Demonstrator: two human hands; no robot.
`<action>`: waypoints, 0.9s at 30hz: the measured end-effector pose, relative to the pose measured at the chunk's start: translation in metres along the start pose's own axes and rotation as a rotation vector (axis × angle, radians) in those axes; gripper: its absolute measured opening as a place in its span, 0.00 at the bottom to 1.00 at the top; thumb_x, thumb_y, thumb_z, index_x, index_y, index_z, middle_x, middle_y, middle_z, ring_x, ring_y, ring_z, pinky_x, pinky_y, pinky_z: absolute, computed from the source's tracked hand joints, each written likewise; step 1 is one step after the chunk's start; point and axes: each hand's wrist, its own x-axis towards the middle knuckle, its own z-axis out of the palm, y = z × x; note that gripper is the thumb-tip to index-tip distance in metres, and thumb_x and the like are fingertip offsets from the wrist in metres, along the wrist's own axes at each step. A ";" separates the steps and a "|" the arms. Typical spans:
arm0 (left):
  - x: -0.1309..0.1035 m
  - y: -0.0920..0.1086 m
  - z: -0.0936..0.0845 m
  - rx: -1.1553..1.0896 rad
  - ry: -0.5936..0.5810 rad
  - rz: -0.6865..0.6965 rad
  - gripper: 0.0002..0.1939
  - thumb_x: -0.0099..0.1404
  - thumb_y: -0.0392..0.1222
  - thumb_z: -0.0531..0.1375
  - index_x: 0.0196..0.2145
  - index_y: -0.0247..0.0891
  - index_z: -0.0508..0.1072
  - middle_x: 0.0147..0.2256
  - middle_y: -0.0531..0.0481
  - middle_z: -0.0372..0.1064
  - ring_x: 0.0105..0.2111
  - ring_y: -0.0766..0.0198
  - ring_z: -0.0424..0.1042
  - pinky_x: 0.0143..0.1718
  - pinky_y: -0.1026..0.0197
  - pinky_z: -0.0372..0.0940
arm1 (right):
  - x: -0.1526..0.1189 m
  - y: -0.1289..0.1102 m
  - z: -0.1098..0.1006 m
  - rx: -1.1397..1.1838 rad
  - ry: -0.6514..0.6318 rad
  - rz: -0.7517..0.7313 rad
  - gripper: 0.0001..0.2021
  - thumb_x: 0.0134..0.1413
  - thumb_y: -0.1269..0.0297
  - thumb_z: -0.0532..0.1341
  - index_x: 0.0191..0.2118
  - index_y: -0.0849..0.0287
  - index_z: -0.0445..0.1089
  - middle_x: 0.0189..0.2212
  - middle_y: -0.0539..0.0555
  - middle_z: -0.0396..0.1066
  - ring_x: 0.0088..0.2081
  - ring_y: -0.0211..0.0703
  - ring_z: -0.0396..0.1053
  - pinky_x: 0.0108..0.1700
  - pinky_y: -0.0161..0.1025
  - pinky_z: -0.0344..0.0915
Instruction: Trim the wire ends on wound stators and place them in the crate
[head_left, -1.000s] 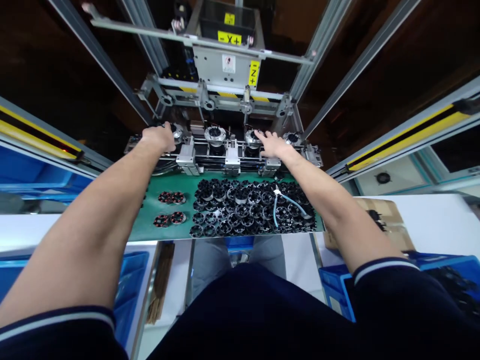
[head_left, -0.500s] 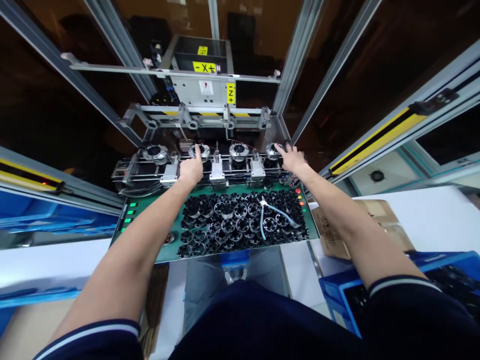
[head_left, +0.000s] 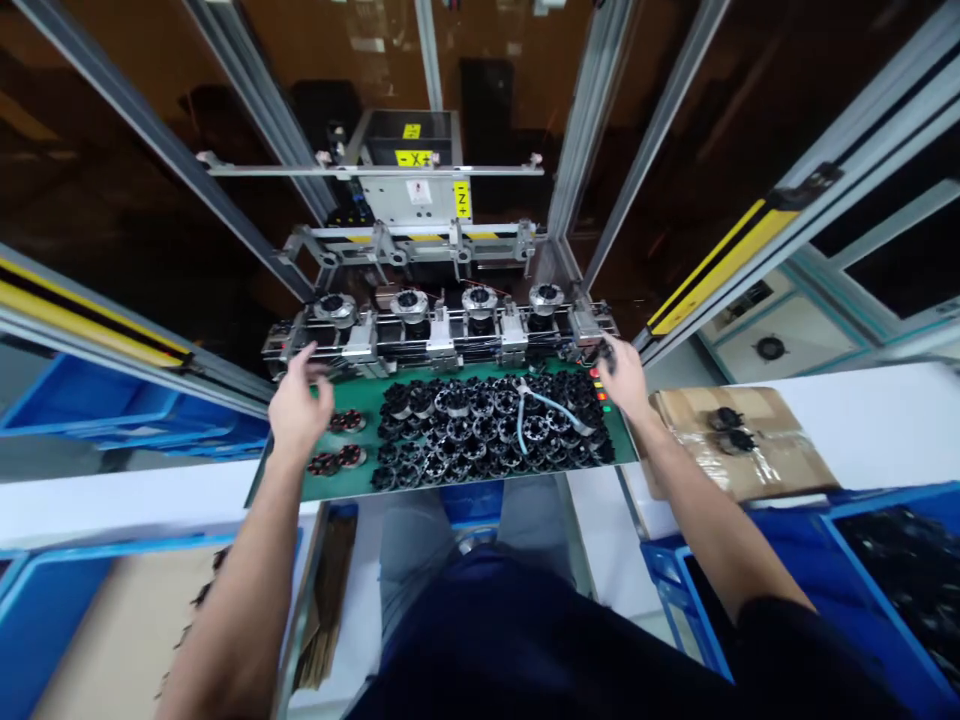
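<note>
My left hand [head_left: 300,400] hovers over the left end of the green worktop [head_left: 319,487], fingers apart with nothing between them. Beside it lie several round parts with red and black tops [head_left: 349,456]. My right hand [head_left: 624,372] is at the worktop's right end, near the coloured buttons [head_left: 600,392], its fingers curled round a small dark part [head_left: 604,352]. Several black ring parts [head_left: 480,430] crowd the middle of the worktop. Pliers with light blue handles [head_left: 559,405] lie on them. Behind, the machine's row of holders bears round parts, one of them at the right [head_left: 547,298].
Metal frame posts [head_left: 600,130] and yellow light-curtain bars [head_left: 720,262] flank the machine. A cardboard box [head_left: 772,440] with two dark parts on it stands right. Blue bins [head_left: 675,575] are at lower right; more blue bins [head_left: 105,395] are at left.
Both hands have drawn back from the round parts in the holders. My left hand moved left and down, my right hand right and down. The view has shifted, showing more red-topped parts.
</note>
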 end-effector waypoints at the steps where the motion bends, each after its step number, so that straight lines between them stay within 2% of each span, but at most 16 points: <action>1: -0.030 -0.027 -0.003 0.004 0.006 -0.069 0.37 0.79 0.42 0.55 0.81 0.32 0.61 0.63 0.36 0.83 0.62 0.44 0.83 0.68 0.42 0.76 | -0.034 0.014 0.008 0.034 0.006 0.047 0.37 0.73 0.57 0.51 0.78 0.72 0.68 0.68 0.76 0.74 0.70 0.65 0.70 0.78 0.63 0.66; 2: -0.060 -0.052 -0.004 0.020 0.001 -0.125 0.36 0.75 0.40 0.54 0.77 0.25 0.63 0.63 0.29 0.81 0.59 0.43 0.83 0.66 0.41 0.77 | -0.065 0.028 0.017 0.065 0.006 0.089 0.37 0.71 0.55 0.51 0.76 0.72 0.70 0.66 0.77 0.75 0.68 0.68 0.72 0.76 0.66 0.68; 3: -0.087 -0.072 -0.003 0.030 -0.025 -0.162 0.36 0.72 0.40 0.55 0.74 0.23 0.66 0.63 0.25 0.79 0.56 0.43 0.83 0.65 0.41 0.78 | -0.091 0.039 0.026 0.091 0.006 0.124 0.38 0.70 0.53 0.51 0.75 0.72 0.71 0.65 0.78 0.76 0.67 0.70 0.72 0.75 0.68 0.69; 5: -0.129 -0.101 0.003 0.042 -0.095 -0.195 0.36 0.66 0.42 0.58 0.69 0.23 0.70 0.62 0.23 0.77 0.54 0.41 0.83 0.64 0.40 0.79 | -0.129 0.056 0.045 0.136 -0.004 0.176 0.39 0.71 0.49 0.51 0.75 0.72 0.72 0.62 0.78 0.77 0.65 0.72 0.75 0.73 0.70 0.70; 7: -0.154 -0.116 0.012 0.043 -0.143 -0.191 0.36 0.63 0.45 0.60 0.66 0.25 0.73 0.61 0.23 0.77 0.58 0.38 0.82 0.68 0.38 0.77 | -0.146 0.065 0.058 0.167 -0.009 0.201 0.40 0.72 0.46 0.51 0.75 0.71 0.75 0.61 0.77 0.78 0.63 0.71 0.77 0.73 0.69 0.71; 9: -0.162 -0.122 0.018 0.031 -0.169 -0.166 0.34 0.63 0.49 0.60 0.63 0.29 0.76 0.61 0.25 0.77 0.64 0.35 0.78 0.74 0.35 0.72 | -0.150 0.070 0.065 0.182 0.001 0.210 0.40 0.72 0.45 0.52 0.73 0.70 0.78 0.62 0.76 0.78 0.64 0.69 0.78 0.74 0.67 0.72; 14: -0.152 -0.122 0.022 -0.042 -0.164 -0.148 0.20 0.64 0.59 0.64 0.45 0.42 0.81 0.56 0.30 0.80 0.66 0.28 0.76 0.77 0.25 0.65 | -0.147 0.076 0.072 0.176 0.020 0.231 0.30 0.75 0.54 0.55 0.66 0.68 0.83 0.67 0.74 0.77 0.67 0.62 0.78 0.75 0.63 0.72; 17: -0.144 -0.120 0.022 -0.109 -0.076 -0.212 0.19 0.62 0.62 0.66 0.37 0.45 0.78 0.56 0.32 0.80 0.65 0.29 0.78 0.75 0.25 0.68 | -0.148 0.078 0.075 0.174 0.005 0.254 0.24 0.77 0.62 0.58 0.67 0.65 0.82 0.70 0.70 0.75 0.68 0.57 0.78 0.75 0.61 0.73; 20: -0.143 -0.115 0.020 -0.199 0.066 -0.311 0.21 0.59 0.65 0.66 0.36 0.45 0.73 0.54 0.32 0.80 0.63 0.29 0.80 0.73 0.24 0.72 | -0.150 0.074 0.073 0.171 -0.005 0.286 0.25 0.77 0.67 0.59 0.71 0.64 0.79 0.72 0.69 0.74 0.71 0.57 0.76 0.76 0.60 0.72; 24: -0.158 -0.102 0.013 -0.387 0.245 -0.425 0.26 0.58 0.70 0.67 0.39 0.47 0.67 0.42 0.43 0.79 0.51 0.40 0.85 0.67 0.25 0.78 | -0.150 0.059 0.061 0.163 -0.026 0.303 0.27 0.78 0.70 0.59 0.76 0.63 0.75 0.73 0.68 0.72 0.72 0.55 0.75 0.77 0.58 0.72; 27: -0.187 -0.082 0.001 -0.581 0.329 -0.448 0.27 0.59 0.68 0.71 0.38 0.47 0.66 0.39 0.51 0.80 0.47 0.47 0.87 0.66 0.32 0.81 | -0.144 0.047 0.041 0.136 -0.077 0.303 0.22 0.76 0.70 0.62 0.69 0.64 0.79 0.71 0.68 0.74 0.66 0.53 0.79 0.72 0.56 0.76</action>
